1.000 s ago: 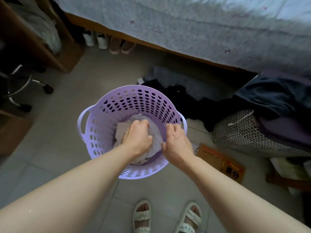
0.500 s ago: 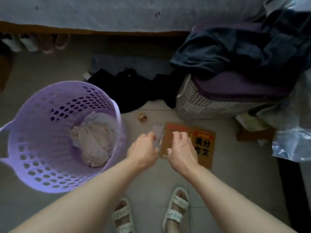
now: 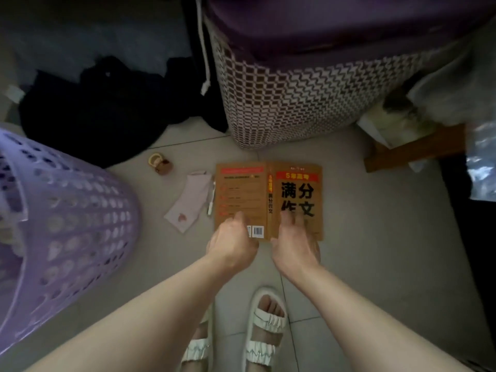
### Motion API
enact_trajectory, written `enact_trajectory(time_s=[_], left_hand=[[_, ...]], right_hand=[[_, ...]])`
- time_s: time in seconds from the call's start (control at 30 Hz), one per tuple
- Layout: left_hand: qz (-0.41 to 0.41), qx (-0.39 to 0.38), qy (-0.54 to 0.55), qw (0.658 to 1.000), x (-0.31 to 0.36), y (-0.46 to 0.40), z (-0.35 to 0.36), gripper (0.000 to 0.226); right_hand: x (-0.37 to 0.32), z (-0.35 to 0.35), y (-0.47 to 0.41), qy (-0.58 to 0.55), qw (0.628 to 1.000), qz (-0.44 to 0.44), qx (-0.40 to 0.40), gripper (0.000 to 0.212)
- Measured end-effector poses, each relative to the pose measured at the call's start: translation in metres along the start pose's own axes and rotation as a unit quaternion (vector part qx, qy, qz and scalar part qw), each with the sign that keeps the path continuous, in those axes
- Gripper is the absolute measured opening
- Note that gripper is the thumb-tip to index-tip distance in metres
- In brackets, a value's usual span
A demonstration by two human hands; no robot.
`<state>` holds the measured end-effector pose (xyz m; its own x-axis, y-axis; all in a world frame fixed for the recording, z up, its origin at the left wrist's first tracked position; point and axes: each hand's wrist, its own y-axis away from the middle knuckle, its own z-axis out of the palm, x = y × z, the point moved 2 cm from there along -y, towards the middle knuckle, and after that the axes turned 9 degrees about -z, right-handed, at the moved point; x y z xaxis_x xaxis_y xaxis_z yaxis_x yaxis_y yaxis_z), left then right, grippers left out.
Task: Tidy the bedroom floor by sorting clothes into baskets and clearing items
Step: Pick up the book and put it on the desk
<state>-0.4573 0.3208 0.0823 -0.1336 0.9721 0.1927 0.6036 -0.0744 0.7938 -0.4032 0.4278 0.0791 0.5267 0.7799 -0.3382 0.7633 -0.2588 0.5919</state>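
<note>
A brown book (image 3: 268, 200) lies spread open, covers up, on the floor tiles. My left hand (image 3: 232, 244) is at its near left corner, thumb on the back cover and fingers loosely curled. My right hand (image 3: 295, 241) rests with spread fingers on the front cover's near edge. The purple perforated basket (image 3: 80, 210) stands at the left with pale cloth inside. A pale sock (image 3: 190, 202) and a pen (image 3: 211, 200) lie just left of the book. Black clothes (image 3: 102, 111) are heaped behind them.
A woven checkered basket (image 3: 295, 103) piled with dark purple clothing (image 3: 335, 25) stands just beyond the book. A small hair tie (image 3: 159, 163) lies near the black clothes. A wooden piece (image 3: 416, 149) and a plastic bag (image 3: 480, 162) are at the right. My sandalled feet (image 3: 265, 331) stand below the hands.
Both hands left the purple basket, where they had pressed the pale cloth, and swung right and down to the book. The view dropped closer to the floor.
</note>
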Motion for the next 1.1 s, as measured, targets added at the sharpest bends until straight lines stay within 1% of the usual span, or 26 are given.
enact_trajectory(time_s=[0.13,0.27,0.37,0.5,0.6,0.67,0.8,0.9,0.97,1.07,1.1], left_hand=[[0.005,-0.007,-0.026,1.0,0.001,-0.055,0.039,0.039],[0.015,0.0,-0.041,0.999,0.003,-0.1,0.065,0.042],[0.037,0.0,-0.05,0.998,0.007,-0.125,0.081,0.05],[0.075,0.021,-0.057,0.995,0.017,-0.158,0.084,0.061],[0.1,0.047,-0.074,0.991,0.027,-0.182,0.08,0.066],[0.107,0.062,-0.08,0.989,0.035,-0.196,0.077,0.069],[0.143,0.093,-0.101,0.98,0.052,-0.217,0.074,0.073],[0.159,0.094,-0.126,0.975,0.066,-0.232,0.072,0.076],[0.163,0.091,-0.154,0.97,0.073,-0.243,0.07,0.075],[0.159,0.09,-0.151,0.971,0.082,-0.258,0.069,0.07],[0.154,0.092,-0.149,0.972,0.083,-0.26,0.07,0.068]], right_hand=[[0.036,0.047,-0.026,-0.031,0.999,0.029,-0.005,0.052],[0.054,0.087,-0.046,-0.059,0.997,0.049,-0.003,0.052],[0.058,0.11,-0.059,-0.085,0.995,0.058,0.013,0.053],[0.061,0.135,-0.072,-0.15,0.981,0.114,0.039,0.062],[0.062,0.147,-0.08,-0.129,0.981,0.121,0.077,0.063],[0.063,0.151,-0.086,-0.118,0.98,0.136,0.087,0.06],[0.064,0.154,-0.095,-0.095,0.975,0.185,0.083,0.055],[0.067,0.155,-0.102,-0.096,0.97,0.213,0.061,0.063],[0.068,0.157,-0.107,-0.13,0.962,0.237,0.047,0.064],[0.065,0.162,-0.112,-0.199,0.942,0.263,0.059,0.058],[0.064,0.165,-0.113,-0.238,0.929,0.276,0.068,0.056]])
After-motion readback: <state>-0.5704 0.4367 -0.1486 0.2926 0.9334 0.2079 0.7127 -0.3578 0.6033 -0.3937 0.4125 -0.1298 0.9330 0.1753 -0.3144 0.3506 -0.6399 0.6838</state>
